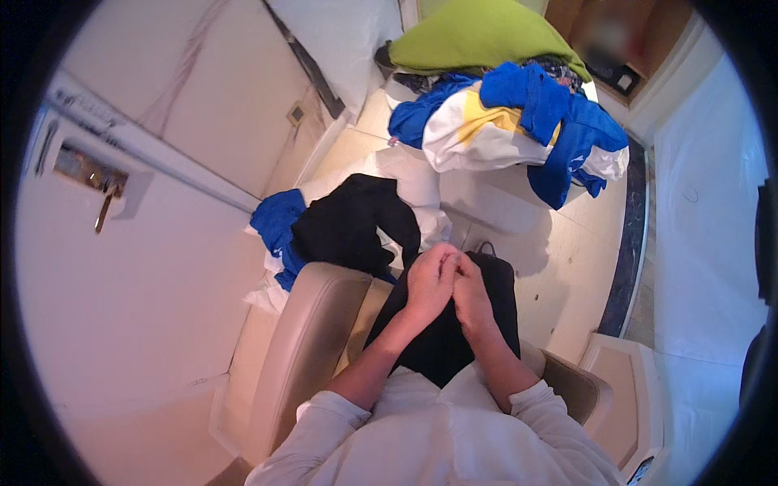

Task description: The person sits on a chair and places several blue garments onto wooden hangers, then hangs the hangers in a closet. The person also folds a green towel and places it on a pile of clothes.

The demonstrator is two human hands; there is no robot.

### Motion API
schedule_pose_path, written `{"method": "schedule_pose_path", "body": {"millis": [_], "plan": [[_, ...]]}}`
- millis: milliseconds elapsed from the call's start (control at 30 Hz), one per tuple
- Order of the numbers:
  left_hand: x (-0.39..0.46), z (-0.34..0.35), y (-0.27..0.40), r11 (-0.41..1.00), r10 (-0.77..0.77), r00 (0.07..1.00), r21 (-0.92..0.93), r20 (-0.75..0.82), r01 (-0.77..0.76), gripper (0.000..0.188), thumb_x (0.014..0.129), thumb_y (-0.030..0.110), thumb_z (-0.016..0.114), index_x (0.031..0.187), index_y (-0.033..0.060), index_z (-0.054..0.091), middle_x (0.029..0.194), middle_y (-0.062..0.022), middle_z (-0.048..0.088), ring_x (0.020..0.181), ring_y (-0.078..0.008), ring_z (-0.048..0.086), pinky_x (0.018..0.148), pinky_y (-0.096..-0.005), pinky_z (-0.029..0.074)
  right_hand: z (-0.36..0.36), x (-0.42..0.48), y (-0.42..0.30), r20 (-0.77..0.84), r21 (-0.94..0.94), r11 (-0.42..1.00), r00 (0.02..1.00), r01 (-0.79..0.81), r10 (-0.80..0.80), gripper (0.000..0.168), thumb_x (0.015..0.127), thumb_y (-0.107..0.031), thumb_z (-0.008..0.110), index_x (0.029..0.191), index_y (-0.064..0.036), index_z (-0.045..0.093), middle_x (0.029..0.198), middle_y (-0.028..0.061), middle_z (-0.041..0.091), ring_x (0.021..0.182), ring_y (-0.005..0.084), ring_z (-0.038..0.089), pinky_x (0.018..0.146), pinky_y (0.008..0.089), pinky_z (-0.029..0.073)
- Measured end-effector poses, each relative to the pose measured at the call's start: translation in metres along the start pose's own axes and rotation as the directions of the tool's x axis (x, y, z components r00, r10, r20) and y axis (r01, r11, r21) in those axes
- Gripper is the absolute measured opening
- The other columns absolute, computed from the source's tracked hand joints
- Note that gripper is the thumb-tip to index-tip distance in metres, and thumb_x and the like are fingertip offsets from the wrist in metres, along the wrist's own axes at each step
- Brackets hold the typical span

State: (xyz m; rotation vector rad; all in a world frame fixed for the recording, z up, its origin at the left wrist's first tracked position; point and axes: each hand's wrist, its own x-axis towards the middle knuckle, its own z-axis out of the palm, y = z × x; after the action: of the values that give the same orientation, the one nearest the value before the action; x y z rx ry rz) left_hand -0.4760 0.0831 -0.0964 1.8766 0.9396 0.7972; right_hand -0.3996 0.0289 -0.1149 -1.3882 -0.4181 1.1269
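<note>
My left hand (431, 273) and my right hand (471, 282) are clasped together over my black-clad lap; no object shows between them, and the inner fingers are partly hidden. Ahead on the left, a black garment (346, 222) lies over white fabric (407, 176), beside a blue garment (276, 219). Farther ahead is a heap with a white and yellow garment (474, 130), a blue garment (529, 100) draped over it, and a green cloth (480, 36) behind.
I sit in a beige padded armchair (304, 340). A white door (140, 279) with a metal handle (103, 212) stands at left. A dark floor border (626, 243) curves along the right, beside a pale, sheet-like surface (705, 212). An open wooden cabinet (659, 36) is at the upper right.
</note>
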Motion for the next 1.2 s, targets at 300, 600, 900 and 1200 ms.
{"method": "schedule_pose_path", "body": {"millis": [300,600,900,1200], "plan": [[-0.013,-0.055,0.040,0.985,0.169,0.981,0.027,0.095,-0.172,0.008,0.085,0.008,0.059,0.089,0.0020,0.056,0.076,-0.0183,0.061,0.072,-0.0359,0.062,0.063,-0.0388,0.049,0.035,-0.049,-0.031,0.014,0.034,0.994,0.995,0.103,-0.103,0.029,0.091,-0.019,0.056,0.112,0.001,0.061,0.100,0.0086,0.064,0.095,0.0165,0.057,0.085,0.0305,0.045],[0.037,-0.117,0.068,0.807,0.301,0.862,0.372,0.409,-0.458,0.017,0.088,0.019,0.050,0.089,0.0038,0.056,0.081,-0.0210,0.064,0.079,-0.0416,0.062,0.070,-0.0492,0.049,0.086,-0.052,-0.067,0.040,-0.066,0.967,0.969,0.248,-0.245,0.036,0.088,-0.019,0.060,0.119,-0.001,0.053,0.103,0.0061,0.061,0.095,0.0127,0.058,0.079,0.0268,0.047],[0.072,-0.106,0.044,0.907,0.146,0.876,0.291,0.459,-0.304,0.020,0.090,0.023,0.054,0.089,0.0043,0.059,0.075,-0.0171,0.065,0.073,-0.0359,0.065,0.066,-0.0429,0.050,0.076,0.004,-0.043,0.092,0.168,0.984,0.992,0.065,-0.081,0.021,0.086,-0.009,0.057,0.106,-0.003,0.056,0.092,0.0019,0.057,0.079,0.0089,0.054,0.063,0.0245,0.043],[0.063,-0.016,0.032,0.982,0.150,0.888,0.036,0.434,-0.184,0.016,0.091,0.014,0.054,0.102,0.0039,0.059,0.086,-0.0163,0.066,0.080,-0.0302,0.066,0.072,-0.0365,0.050,-0.004,0.011,-0.038,-0.157,0.151,0.988,0.988,0.034,-0.010,0.031,0.091,-0.012,0.056,0.121,-0.003,0.056,0.103,0.0070,0.063,0.088,0.0146,0.060,0.075,0.0264,0.049]]}}
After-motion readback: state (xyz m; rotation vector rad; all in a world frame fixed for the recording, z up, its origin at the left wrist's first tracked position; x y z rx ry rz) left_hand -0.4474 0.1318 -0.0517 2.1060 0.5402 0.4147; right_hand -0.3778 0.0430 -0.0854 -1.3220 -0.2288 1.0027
